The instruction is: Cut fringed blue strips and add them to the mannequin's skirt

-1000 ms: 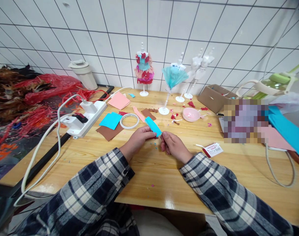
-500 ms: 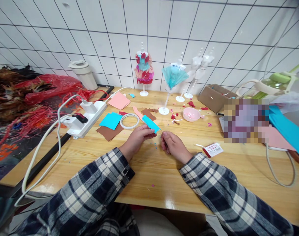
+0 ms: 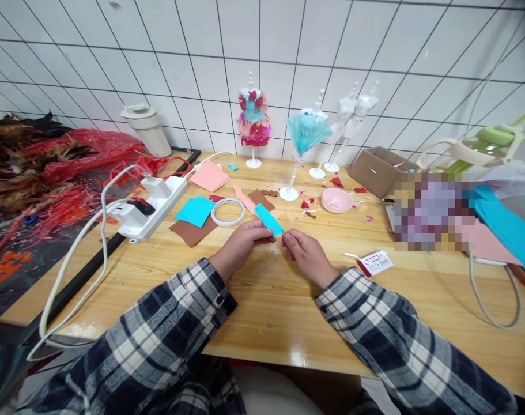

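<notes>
Between finger and thumb, my left hand [image 3: 238, 246] holds a small strip of bright blue crepe paper [image 3: 267, 219] that slants up and away. My right hand [image 3: 308, 256] is closed in a pinch at the strip's lower right corner; what its curled fingers cover is hidden. Tiny blue scraps lie on the wood just below. Left of my hands are a roll of double-sided tape [image 3: 228, 212], blue paper squares [image 3: 195, 211] and brown paper [image 3: 193, 231]. Behind the strip lie a peach paper strip [image 3: 244, 199] and another brown piece [image 3: 262, 199].
A dressed mini mannequin [image 3: 253, 118], one with a teal fan-shaped skirt [image 3: 308, 135] and white ones stand along the tiled wall. A pink bowl [image 3: 337, 200], cardboard box [image 3: 381, 172] and red-white tag [image 3: 376, 263] are on the right. A power strip [image 3: 158, 210] with looping cords sits left.
My right hand has moved slightly up and left, and its fingertips now meet the blue strip's corner. The strip has tilted more upright in my left hand.
</notes>
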A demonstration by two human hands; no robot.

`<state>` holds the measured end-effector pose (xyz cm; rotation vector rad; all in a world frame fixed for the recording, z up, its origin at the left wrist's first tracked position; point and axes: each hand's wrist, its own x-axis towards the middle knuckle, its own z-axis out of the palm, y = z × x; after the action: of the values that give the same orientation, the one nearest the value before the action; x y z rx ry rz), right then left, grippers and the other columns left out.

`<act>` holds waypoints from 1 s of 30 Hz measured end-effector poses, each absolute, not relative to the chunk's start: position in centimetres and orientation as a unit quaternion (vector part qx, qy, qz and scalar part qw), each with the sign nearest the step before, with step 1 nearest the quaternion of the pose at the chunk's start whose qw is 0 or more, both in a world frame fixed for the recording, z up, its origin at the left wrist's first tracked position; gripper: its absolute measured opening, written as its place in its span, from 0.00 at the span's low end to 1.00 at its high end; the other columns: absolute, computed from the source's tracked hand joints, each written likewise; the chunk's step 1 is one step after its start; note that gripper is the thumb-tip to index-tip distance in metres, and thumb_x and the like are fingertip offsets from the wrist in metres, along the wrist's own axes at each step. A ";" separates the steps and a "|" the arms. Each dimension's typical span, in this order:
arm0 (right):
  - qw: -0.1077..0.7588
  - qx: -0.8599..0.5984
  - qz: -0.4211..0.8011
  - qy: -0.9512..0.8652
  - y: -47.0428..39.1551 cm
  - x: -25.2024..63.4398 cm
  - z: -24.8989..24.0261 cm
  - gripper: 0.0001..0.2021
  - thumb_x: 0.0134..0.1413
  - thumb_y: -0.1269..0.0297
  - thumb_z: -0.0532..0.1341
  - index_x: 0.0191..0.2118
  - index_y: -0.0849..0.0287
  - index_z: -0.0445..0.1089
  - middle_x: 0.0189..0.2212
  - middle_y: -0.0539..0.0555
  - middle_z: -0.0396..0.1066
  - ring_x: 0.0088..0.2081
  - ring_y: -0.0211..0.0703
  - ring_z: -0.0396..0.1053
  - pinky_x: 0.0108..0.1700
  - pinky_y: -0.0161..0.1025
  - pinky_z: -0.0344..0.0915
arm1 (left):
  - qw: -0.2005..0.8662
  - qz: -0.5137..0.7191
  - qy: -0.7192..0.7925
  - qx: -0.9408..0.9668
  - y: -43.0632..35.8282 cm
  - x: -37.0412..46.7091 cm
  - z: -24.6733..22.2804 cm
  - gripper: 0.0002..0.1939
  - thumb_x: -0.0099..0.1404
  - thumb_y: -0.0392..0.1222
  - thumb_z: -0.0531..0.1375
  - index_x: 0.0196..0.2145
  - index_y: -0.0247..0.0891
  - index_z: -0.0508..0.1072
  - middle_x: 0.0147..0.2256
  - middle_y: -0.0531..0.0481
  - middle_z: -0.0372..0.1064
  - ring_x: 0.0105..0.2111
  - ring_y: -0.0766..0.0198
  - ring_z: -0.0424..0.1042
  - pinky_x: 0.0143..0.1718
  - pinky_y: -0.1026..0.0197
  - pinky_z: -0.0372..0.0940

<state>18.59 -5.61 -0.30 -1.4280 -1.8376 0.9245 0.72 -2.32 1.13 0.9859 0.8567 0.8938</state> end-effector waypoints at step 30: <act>0.342 -0.521 0.462 -0.631 -5.4 18.5 -0.8 0.24 0.64 0.43 0.46 0.29 0.57 0.65 0.15 0.46 0.64 0.20 0.36 0.62 0.27 0.34 0.56 | 0.702 0.406 0.388 0.438 -2.5 1.0 1.4 0.10 0.48 0.41 0.68 0.28 0.36 0.76 0.28 0.51 0.72 0.31 0.64 0.69 0.40 0.60 0.62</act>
<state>18.49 -5.36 -0.80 -1.3535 -1.6407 1.2016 0.95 -2.46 1.44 0.9758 0.8638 0.9031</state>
